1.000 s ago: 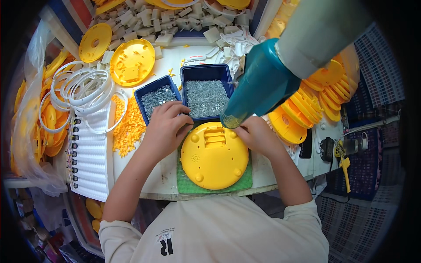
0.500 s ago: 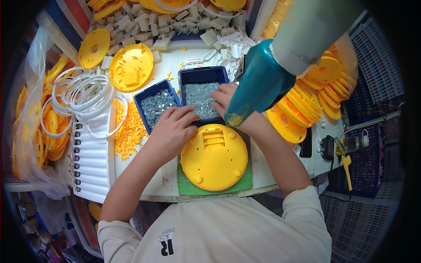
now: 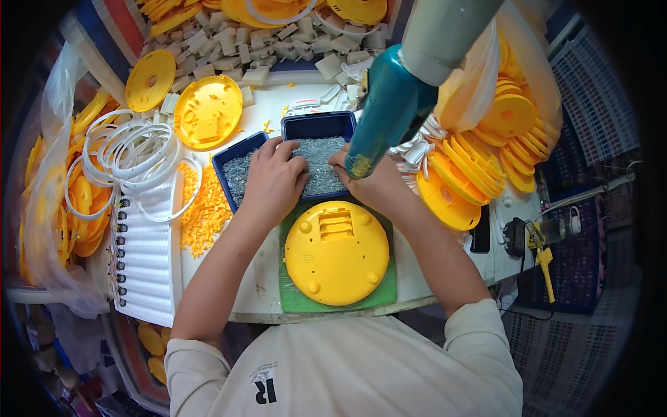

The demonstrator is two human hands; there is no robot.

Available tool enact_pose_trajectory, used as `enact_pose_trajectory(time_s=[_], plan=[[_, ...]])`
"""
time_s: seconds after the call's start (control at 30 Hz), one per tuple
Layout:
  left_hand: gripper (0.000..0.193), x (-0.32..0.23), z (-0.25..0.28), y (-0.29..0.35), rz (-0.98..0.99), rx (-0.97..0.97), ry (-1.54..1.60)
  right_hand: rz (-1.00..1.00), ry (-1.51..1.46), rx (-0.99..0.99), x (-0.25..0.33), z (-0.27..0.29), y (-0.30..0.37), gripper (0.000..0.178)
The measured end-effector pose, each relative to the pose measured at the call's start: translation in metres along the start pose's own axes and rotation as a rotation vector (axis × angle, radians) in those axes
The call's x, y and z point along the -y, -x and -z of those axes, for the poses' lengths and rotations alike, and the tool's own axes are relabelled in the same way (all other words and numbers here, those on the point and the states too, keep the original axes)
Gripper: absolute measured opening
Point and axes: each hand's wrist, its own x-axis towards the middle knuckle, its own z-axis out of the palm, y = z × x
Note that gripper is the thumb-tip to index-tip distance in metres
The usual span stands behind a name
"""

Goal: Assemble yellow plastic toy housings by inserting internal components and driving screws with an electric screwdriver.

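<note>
Two dark blue bins of small silvery screws stand side by side: a smaller, slanted left bin and a larger right bin. Over the wall between them lies my left hand, fingers bent and a little apart, fingertips at the screws. At the right edge of the larger bin, my right hand has its fingers drawn together; what they hold is hidden. A teal power screwdriver hangs in front of part of this hand. Nearer me, a round yellow plastic housing with a battery recess rests on a green mat.
White rings lie on a white ridged sheet at left, beside small yellow parts. Yellow discs are stacked at right. Pale motor-like blocks are heaped at the back. A yellow tool hangs off the right edge.
My left hand has moved up and slightly left onto the bins' shared wall. My right hand has drawn back toward me. The screwdriver now appears further left in the view.
</note>
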Motion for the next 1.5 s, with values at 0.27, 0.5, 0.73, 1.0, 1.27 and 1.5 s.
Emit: enact_pose_trajectory(time_s=[0.27, 0.5, 0.73, 1.0, 1.27, 1.5], plan=[[0.014, 0.000, -0.005, 0.008, 0.037, -0.032, 0.101, -0.108, -0.143, 0.101, 0.025, 0.027, 0.003, 0.014], [0.011, -0.003, -0.009, 0.012, 0.048, -0.104, 0.139, -0.255, -0.212, 0.099, 0.047, 0.076, 0.038, 0.013], [0.014, -0.006, -0.015, 0.007, 0.049, -0.148, 0.109, -0.485, -0.341, 0.034, 0.042, 0.090, 0.113, 0.015], [0.010, -0.013, -0.011, 0.007, 0.079, -0.144, 0.154, -0.617, -0.548, -0.089, 0.047, 0.063, 0.166, 0.014], [0.008, -0.016, 0.019, 0.039, 0.124, -0.174, 0.345, -0.607, -0.499, -0.106, 0.038, 0.064, 0.178, 0.015], [0.006, -0.020, 0.033, 0.104, 0.315, -0.137, 0.554, -0.757, -0.705, -0.129, 0.042, 0.061, 0.174, 0.019]])
